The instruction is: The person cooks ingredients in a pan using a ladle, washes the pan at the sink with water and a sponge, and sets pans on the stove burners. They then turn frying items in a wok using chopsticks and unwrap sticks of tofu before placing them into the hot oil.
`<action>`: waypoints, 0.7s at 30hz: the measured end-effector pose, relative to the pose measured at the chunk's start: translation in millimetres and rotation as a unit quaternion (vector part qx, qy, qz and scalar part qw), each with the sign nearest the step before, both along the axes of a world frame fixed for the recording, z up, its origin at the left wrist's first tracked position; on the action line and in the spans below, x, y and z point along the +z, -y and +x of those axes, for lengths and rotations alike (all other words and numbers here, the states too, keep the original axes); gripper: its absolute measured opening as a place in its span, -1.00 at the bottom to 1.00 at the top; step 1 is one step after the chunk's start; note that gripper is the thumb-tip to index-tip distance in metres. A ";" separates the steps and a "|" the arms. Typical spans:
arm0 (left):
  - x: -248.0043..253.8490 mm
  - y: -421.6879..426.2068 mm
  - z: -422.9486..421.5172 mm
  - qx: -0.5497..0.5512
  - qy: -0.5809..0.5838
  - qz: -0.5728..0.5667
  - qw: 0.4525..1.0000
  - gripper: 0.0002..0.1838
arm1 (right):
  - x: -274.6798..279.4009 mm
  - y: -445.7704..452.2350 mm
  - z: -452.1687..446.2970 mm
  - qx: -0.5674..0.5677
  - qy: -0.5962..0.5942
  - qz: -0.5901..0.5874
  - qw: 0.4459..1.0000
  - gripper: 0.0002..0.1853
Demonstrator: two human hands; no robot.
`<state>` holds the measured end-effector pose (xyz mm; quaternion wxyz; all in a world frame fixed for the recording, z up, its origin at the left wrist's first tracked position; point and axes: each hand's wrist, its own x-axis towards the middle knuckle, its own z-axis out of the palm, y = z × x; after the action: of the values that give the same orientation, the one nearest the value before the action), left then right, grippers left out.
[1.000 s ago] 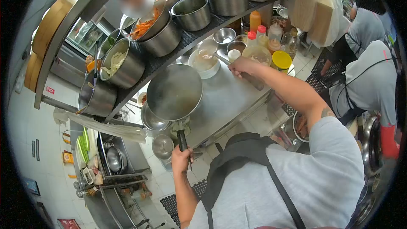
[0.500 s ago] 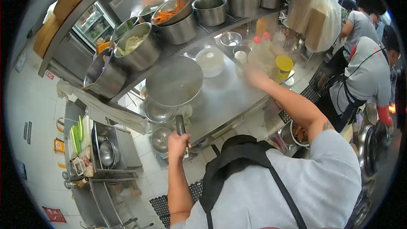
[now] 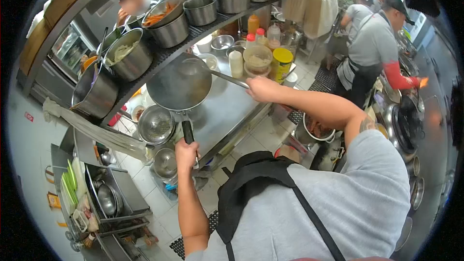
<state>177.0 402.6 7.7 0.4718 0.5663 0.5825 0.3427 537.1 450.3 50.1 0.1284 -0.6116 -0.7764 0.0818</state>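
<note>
My left hand [image 3: 187, 154] is wrapped round the black handle [image 3: 187, 132] of a wok [image 3: 166, 84] above the steel counter. The wok is tilted, and haze hangs over its grey inside. In my right hand [image 3: 263, 89] is the metal shaft of a ladle [image 3: 227, 78], whose bowl lies over the wok's upper right part. Whether the bowl touches the wok, I cannot tell. Beside the wok sits a perforated steel strainer [image 3: 156, 124]. Beyond my right hand stand a yellow tub [image 3: 282, 64], a clear plastic container [image 3: 258, 58] and a white bottle [image 3: 236, 64].
A rack [image 3: 191, 41] above the counter bears several steel pots, one with orange shreds [image 3: 162, 15]. Co-workers [image 3: 372, 43] stand at the right near stoves. A pot of brown food [image 3: 318, 128] is below my right arm. A steel bowl [image 3: 165, 163] sits lower left.
My right hand has drawn back from the bottles toward the wok, bringing the ladle's bowl over it. My left hand still grips the wok handle. The whole view has shifted.
</note>
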 end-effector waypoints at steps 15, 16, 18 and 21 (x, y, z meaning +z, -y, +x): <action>-8.3 3.7 21.4 -0.043 0.093 -0.060 0.993 -0.88 | 79.0 52.5 -33.6 -0.162 -0.603 -0.535 0.570 -0.81; -4.4 5.5 22.3 -0.041 0.083 -0.053 0.994 -0.88 | 84.1 51.8 -34.3 -0.159 -0.601 -0.528 0.578 -0.81; 1.1 8.9 23.1 -0.038 0.080 -0.059 0.994 -0.89 | 91.7 45.9 -29.7 -0.151 -0.604 -0.517 0.587 -0.81; 0.2 10.9 22.0 -0.033 0.092 -0.075 0.992 -0.91 | 104.0 26.6 -16.8 -0.141 -0.621 -0.512 0.576 -0.82</action>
<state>199.0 391.7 7.9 0.5753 0.5146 0.5417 0.3326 520.3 423.7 154.1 0.2543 -0.4768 -0.2397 0.8066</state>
